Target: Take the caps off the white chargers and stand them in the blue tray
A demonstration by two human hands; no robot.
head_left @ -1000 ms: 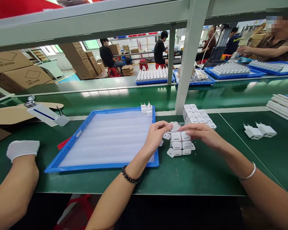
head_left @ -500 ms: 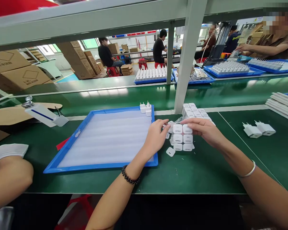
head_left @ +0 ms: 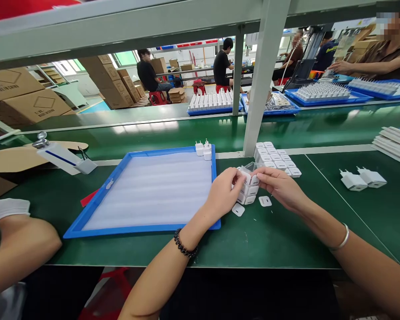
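One long green bench [head_left: 286, 249] fills the foreground, with the post of a grey frame [head_left: 264, 80] at its far side. Brown cartons [head_left: 30, 98] sit beyond it on the left. A blue tray [head_left: 140, 230] lies on the bench left of centre, a white liner [head_left: 156, 191] over its bottom. Another person's arm [head_left: 23, 244] comes in, bent, at the left edge. The left hand [head_left: 223, 191] is closed to a narrow grip on the left side of the stack [head_left: 251, 191], a block of small white pieces just right of the tray; the right hand [head_left: 280, 184] pinches its upper right corner between thumb and fingers. Right behind the stack is a larger white pile [head_left: 275, 158], near the post. Two plugs [head_left: 353, 181] lie side by side well to the right; two more stand prongs up in the tray's far right corner. Clear plastic [head_left: 250, 166] shows at the stack's top. Smallest are two loose plates [head_left: 265, 201], flat in front of the stack, apart from each other.
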